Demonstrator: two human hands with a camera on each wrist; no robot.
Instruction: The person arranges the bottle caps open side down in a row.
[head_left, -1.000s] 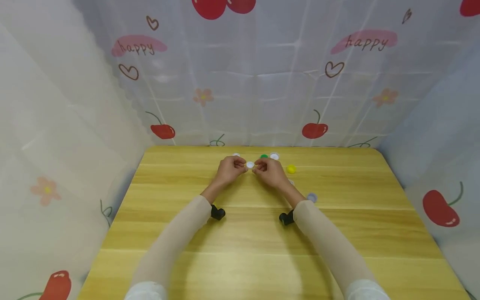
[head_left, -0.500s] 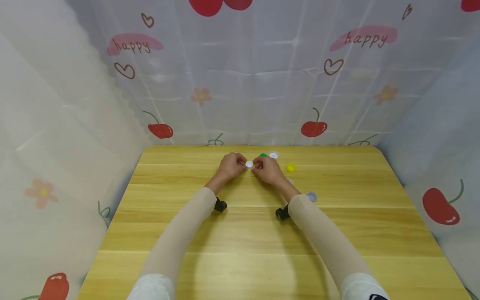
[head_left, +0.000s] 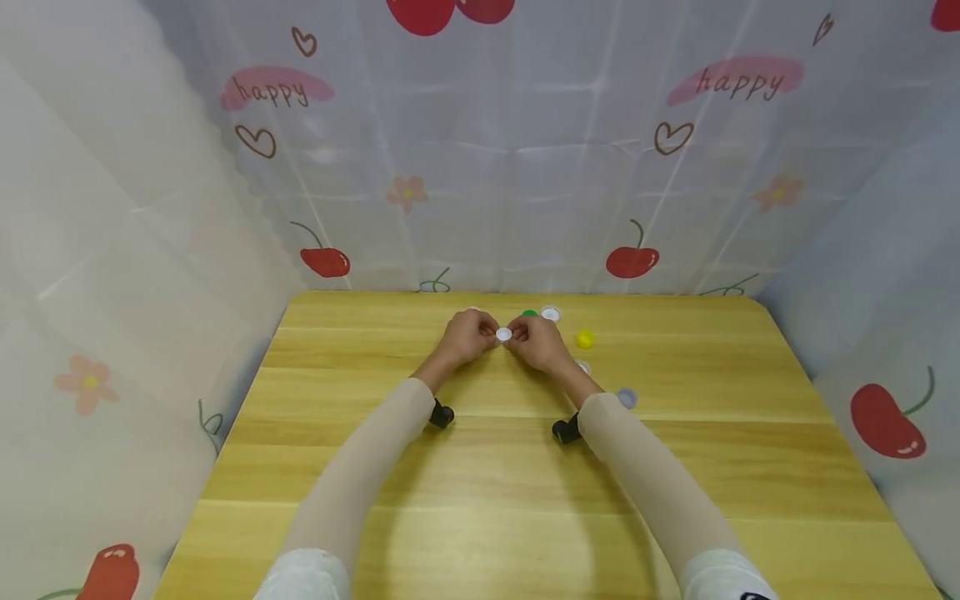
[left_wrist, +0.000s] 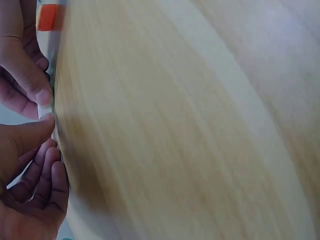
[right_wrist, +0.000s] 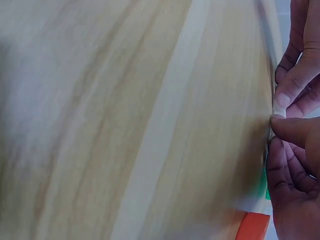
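A small white round disc (head_left: 503, 334) with a pale rim is held between my two hands, near the table's far side. My left hand (head_left: 467, 336) pinches its left edge between thumb and fingers. From the other side, my right hand (head_left: 538, 342) pinches the right edge. In the left wrist view the disc (left_wrist: 45, 110) shows edge-on as a thin white strip between the thumb tips. The fingers cover much of it in the right wrist view. Behind my right hand lies a green disc (head_left: 529, 313), partly hidden by the knuckles.
On the wooden table (head_left: 495, 483) lie a white round piece (head_left: 551, 314), a yellow disc (head_left: 585, 338), a clear-white piece (head_left: 582, 367) and a lilac-grey disc (head_left: 627, 398) beside the right forearm. Another white piece (head_left: 474, 309) peeks from behind the left hand. A printed curtain (head_left: 510, 208) hangs behind.
My fingertips have closed in on the held disc from both sides; a second ago the right fingertips were slightly apart from it. The loose discs lie where they were.
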